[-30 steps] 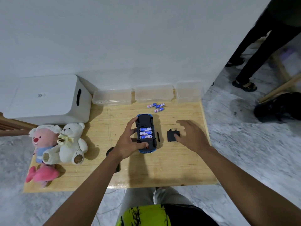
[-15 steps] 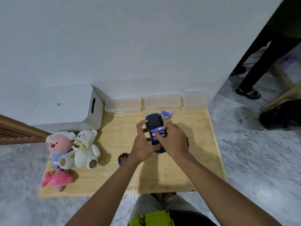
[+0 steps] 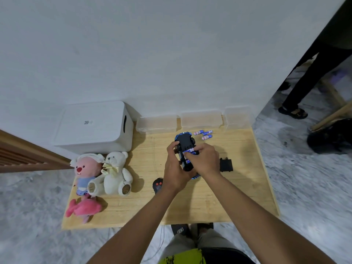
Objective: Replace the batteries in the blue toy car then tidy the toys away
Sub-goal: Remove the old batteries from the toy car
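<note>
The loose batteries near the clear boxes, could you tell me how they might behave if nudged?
The loose batteries look like smooth little cylinders lying on their sides, so they would probably roll. The wooden table shows no lip, so one might run off.

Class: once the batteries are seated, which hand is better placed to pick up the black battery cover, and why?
Right. The black plastic battery cover lies on the wooden table just beside the right hand, whose fingers are at the batteries. The left hand grips the upturned blue toy car, steadying it.
</note>
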A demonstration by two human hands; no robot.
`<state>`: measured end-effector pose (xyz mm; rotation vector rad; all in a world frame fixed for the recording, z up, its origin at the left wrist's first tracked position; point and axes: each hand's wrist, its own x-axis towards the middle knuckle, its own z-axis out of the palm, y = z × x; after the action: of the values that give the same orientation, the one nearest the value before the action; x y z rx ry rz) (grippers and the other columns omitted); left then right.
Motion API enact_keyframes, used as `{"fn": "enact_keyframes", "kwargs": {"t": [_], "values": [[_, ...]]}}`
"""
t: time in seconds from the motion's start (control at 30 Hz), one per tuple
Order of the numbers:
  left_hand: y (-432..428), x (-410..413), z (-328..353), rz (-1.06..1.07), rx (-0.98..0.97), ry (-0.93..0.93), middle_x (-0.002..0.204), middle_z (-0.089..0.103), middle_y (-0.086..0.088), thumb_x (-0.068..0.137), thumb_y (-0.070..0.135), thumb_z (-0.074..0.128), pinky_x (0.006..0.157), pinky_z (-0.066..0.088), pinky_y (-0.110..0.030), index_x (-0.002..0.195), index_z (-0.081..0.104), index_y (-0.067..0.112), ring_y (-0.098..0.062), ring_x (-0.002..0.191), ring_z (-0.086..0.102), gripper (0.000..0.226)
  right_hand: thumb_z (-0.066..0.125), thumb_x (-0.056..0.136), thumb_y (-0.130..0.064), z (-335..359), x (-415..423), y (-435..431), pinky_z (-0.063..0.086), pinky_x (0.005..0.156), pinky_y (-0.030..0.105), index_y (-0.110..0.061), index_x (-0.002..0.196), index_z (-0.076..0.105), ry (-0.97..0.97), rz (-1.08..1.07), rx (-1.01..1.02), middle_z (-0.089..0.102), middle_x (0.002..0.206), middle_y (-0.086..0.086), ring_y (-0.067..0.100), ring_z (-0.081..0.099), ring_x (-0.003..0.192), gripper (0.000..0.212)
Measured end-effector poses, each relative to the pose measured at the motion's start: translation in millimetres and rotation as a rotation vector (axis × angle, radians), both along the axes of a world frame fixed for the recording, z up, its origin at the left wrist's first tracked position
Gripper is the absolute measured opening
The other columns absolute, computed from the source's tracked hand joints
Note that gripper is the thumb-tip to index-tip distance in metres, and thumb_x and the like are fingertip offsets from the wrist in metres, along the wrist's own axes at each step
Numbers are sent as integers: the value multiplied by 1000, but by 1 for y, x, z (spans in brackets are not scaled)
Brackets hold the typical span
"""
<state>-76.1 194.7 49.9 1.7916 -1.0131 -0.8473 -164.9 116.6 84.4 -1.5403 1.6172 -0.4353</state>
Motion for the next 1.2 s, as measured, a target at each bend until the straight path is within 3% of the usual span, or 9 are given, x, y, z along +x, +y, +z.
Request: {"fn": "enact_keyframes", "kwargs": {"t": [0.1, 0.27, 0.4, 0.63, 0.7, 0.8, 0.9, 1.0, 1.2], "values": [[2, 6, 3, 7, 4, 12, 136, 56, 12, 68, 13, 93, 85, 62, -39, 146, 22, 35, -19, 106, 71, 107, 85, 75, -37, -1, 6, 0, 50, 75, 29, -22, 97, 71, -60, -38, 40, 62, 99, -10, 15, 63, 100, 30], [3, 15, 8, 22, -6, 52, 135, 56, 5, 70, 9, 93, 73, 57, -18, 144, 22, 33, -21, 101, 71, 105, 81, 81, -31, 0, 11, 6, 50, 81, 31, -23, 92, 71, -71, -75, -70, 67, 104, -7, 12, 61, 99, 17], [7, 22, 10, -14, 20, 80, 132, 56, 8, 72, 5, 92, 69, 55, -13, 147, 22, 30, -3, 90, 72, 106, 82, 81, -20, 4, 14, 14, 51, 68, 14, -19, 91, 66, -227, -69, -86, 69, 85, -10, 3, 67, 82, 19], [7, 39, 17, -34, 61, 114, 138, 55, 4, 72, 8, 92, 80, 60, -28, 147, 22, 41, -10, 95, 72, 108, 81, 83, -27, 21, -5, -14, 57, 92, 30, -23, 90, 71, -523, -145, -36, 78, 93, -8, 6, 73, 94, 13], [5, 43, 20, -40, 60, 110, 139, 55, 4, 72, 8, 92, 83, 60, -31, 147, 22, 42, -10, 96, 71, 108, 69, 93, -21, 30, -9, -22, 55, 92, 30, -26, 99, 68, -487, -72, -19, 78, 92, -7, 6, 72, 96, 7], [2, 44, 24, -48, 57, 105, 137, 55, 7, 72, 7, 91, 82, 59, -27, 147, 22, 42, -7, 95, 71, 108, 42, 101, -19, 40, -7, -22, 48, 76, 27, -22, 104, 68, -273, 65, -13, 66, 83, -11, 12, 64, 89, 26], [-2, 41, 28, -55, 40, 83, 129, 55, 14, 73, 4, 90, 72, 58, -20, 148, 23, 40, -4, 91, 71, 107, 59, 93, -34, 40, -2, -12, 39, 64, 27, -20, 94, 67, 45, 220, -126, 58, 73, -13, 14, 56, 71, 17], [-4, 37, 30, -54, 9, 81, 125, 55, 23, 73, 2, 88, 69, 56, -15, 147, 23, 39, -2, 89, 72, 105, 72, 78, -55, 33, 3, -5, 39, 67, 29, -26, 100, 62, 276, 271, -248, 58, 93, -10, 17, 54, 80, 37], [-5, 31, 28, -27, -49, 44, 127, 55, 21, 71, 3, 88, 79, 56, -16, 147, 23, 38, -16, 105, 70, 106, 69, 77, -62, 31, 12, -1, 42, 64, 28, -29, 98, 66, 317, 237, -276, 67, 86, -8, 18, 61, 83, 40]]}}
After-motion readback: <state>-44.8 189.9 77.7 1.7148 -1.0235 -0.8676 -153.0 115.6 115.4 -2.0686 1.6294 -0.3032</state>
